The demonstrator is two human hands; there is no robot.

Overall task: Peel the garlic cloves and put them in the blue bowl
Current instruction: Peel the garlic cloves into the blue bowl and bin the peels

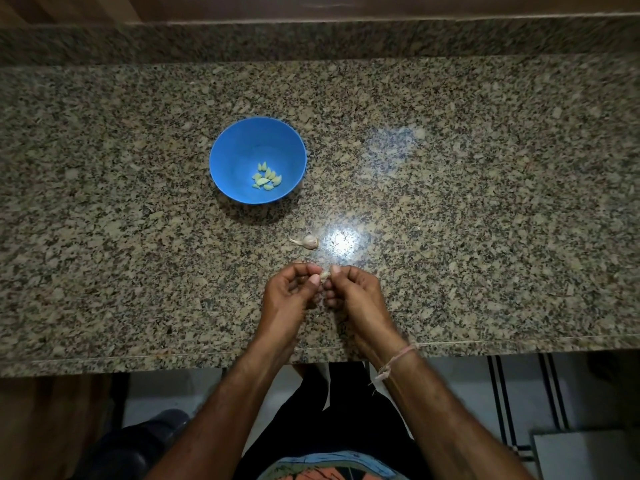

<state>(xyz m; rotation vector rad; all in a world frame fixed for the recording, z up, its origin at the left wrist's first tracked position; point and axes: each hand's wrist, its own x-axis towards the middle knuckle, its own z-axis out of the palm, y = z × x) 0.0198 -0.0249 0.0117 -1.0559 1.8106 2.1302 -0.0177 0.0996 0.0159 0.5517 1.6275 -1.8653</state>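
The clove (324,276) I am watching is held between both hands, over the near part of the counter (450,202), not far from its front edge. The left hand (289,289) pinches it from the left, thumb and curled forefinger closed on it. The right hand (353,289) pinches it from the right in the same way, and the two sets of fingertips meet at the clove. Only a small pale sliver of it shows between the fingers, so from my feed I cannot tell how much skin is on it.

Just beyond the hands a garlic piece (306,241) lies on the counter in its papery skin, a thin tail pointing left; neither hand touches it. Just to its right is a bright glare (341,240) on the stone.

Further back and to the left stands the bowl (242,140), blue and upright, well apart from the hands. A small heap of peeled cloves (266,176), yellow-green, lies in its bottom.

A pale thread (394,362) is tied round the right wrist, which lies past the counter's front edge. Below that edge I see dark trousers (346,410) and tiled floor (485,393).
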